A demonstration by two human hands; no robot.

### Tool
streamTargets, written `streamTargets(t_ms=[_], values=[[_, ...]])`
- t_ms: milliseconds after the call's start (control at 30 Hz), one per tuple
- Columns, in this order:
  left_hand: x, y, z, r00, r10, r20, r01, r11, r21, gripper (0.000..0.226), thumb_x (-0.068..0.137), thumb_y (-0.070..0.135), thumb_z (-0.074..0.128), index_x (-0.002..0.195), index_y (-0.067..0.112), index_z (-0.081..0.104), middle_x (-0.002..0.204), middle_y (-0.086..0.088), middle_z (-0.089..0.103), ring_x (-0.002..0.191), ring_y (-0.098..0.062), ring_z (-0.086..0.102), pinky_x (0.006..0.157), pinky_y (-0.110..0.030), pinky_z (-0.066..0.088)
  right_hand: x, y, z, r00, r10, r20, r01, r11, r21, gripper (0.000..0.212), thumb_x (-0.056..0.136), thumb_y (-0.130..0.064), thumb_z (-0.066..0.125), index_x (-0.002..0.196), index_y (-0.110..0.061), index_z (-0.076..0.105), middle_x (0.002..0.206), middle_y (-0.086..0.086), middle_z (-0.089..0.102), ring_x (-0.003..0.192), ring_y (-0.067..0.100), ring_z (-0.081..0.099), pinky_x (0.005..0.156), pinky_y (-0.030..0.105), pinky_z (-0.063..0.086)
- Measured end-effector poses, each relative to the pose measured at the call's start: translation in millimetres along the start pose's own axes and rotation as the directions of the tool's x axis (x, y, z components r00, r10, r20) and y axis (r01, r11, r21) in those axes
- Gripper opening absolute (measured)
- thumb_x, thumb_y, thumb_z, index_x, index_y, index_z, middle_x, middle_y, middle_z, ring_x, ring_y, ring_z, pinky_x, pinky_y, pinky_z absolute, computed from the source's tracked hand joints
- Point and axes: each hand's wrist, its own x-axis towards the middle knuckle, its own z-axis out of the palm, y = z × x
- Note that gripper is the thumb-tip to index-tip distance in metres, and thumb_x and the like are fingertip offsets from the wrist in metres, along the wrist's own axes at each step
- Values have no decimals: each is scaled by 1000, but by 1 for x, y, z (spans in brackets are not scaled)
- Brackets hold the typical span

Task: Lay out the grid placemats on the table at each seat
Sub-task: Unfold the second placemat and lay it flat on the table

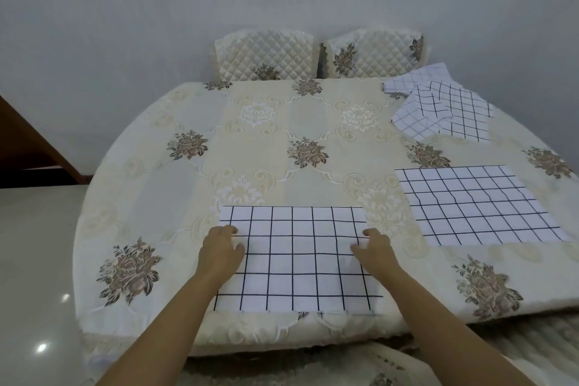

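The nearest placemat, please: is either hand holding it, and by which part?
Both: the left hand pinches the placemat at its left edge, the right hand at its right edge.

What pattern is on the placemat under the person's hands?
The placemat is white with a wide dark line grid; head view shows it best.

Lying at the near edge of the desk point(275, 141), one placemat point(297, 260); lying right of it, a second placemat point(476, 207); sitting at the far-right edge, a pile point(445, 110).

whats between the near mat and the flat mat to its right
In the head view, only a strip of tablecloth; near mat and right mat lie apart.
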Motion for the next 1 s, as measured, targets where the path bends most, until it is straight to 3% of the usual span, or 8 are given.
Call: streamTargets(t_ms=[67, 133, 200, 233, 300, 433, 567, 1000], values=[[11, -1, 4, 994, -108, -22, 104, 984, -148, 50, 91, 18, 53, 138, 8, 38, 142, -15, 37, 127, -29, 39, 105, -38, 33, 13, -2, 1, 985, 172, -26, -158, 950, 270, 53, 88, -17, 56, 135, -4, 35, 131, 17, 42, 100, 29, 51, 80, 33, 43], [20, -3, 6, 981, -195, -12, 183, 938, -296, 51, 92, 16, 51, 140, 9, 34, 143, -16, 37, 128, -30, 39, 105, -39, 33, 24, -1, 2, 955, 288, -65, -239, 882, 407, 47, 86, -15, 58, 127, 0, 41, 116, 16, 51, 92, 28, 51, 74, 32, 42], [26, -5, 9, 969, -248, 7, 233, 900, -368, 50, 93, 15, 48, 141, 11, 33, 144, -16, 37, 127, -30, 41, 104, -40, 34, 34, 1, 1, 935, 343, -93, -261, 840, 475, 14, 84, -11, 61, 91, -3, 52, 80, 10, 52, 72, 25, 49, 61, 28, 39], [30, -7, 10, 967, -255, 3, 237, 897, -373, 49, 93, 14, 47, 141, 11, 34, 144, -15, 38, 127, -30, 41, 104, -40, 34, 39, 1, 0, 927, 366, -87, -280, 826, 488, 18, 83, -10, 63, 73, -7, 49, 67, 6, 45, 61, 22, 45, 56, 26, 36], [36, -9, 12, 969, -246, -17, 219, 892, -396, 48, 93, 11, 47, 140, 11, 37, 145, -13, 38, 129, -29, 40, 106, -39, 33, 46, -1, -3, 922, 385, -50, -319, 824, 469, 33, 82, -9, 64, 59, -10, 41, 60, 4, 40, 54, 19, 38, 59, 28, 35], [49, -11, 14, 961, -273, -47, 220, 854, -471, 45, 90, 7, 46, 135, 12, 44, 141, -9, 43, 130, -25, 38, 107, -39, 31, 55, -10, -3, 918, 396, -17, -357, 844, 399, 40, 81, -5, 60, 55, -13, 32, 55, 3, 30, 49, 18, 28, 50, 26, 25], [64, -12, 13, 961, -269, -58, 200, 827, -526, 43, 90, 5, 45, 133, 10, 45, 138, -8, 46, 127, -24, 41, 105, -37, 33, 70, -17, 6, 947, 311, -78, -260, 888, 379, 45, 82, -1, 52, 50, -16, 24, 51, 1, 22, 47, 16, 19, 50, 25, 16], [126, -15, -8, 978, -165, -125, 87, 875, -476, 37, 95, 11, 44, 132, 12, 48, 139, -7, 46, 125, -22, 43, 103, -32, 32, 122, -69, 32, 967, 217, -134, -149, 908, 391, 49, 85, -2, 50, 48, -17, 22, 47, -1, 18, 44, 15, 16, 46, 26, 14]])
